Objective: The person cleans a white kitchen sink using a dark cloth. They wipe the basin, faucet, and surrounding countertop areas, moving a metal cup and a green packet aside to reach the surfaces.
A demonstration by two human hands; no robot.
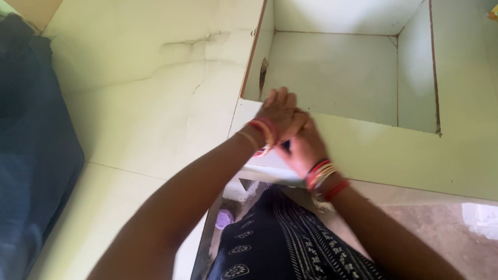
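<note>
Head view has my left hand (280, 113) laid flat over my right hand (301, 146), pressed together on the ledge (374, 150) by the niche (342, 67); holding nothing I can see.

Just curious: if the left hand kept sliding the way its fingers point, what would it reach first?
Probably the square recess in the pale green surface; the left hand lies at its near edge, fingers pointing in. Depth is hard to judge.

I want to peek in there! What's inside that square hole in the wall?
Nothing shows inside the square niche: only its bare pale green back and side walls. The left hand and right hand, pressed together at its lower left corner, hide a small bit of the edge.
</note>
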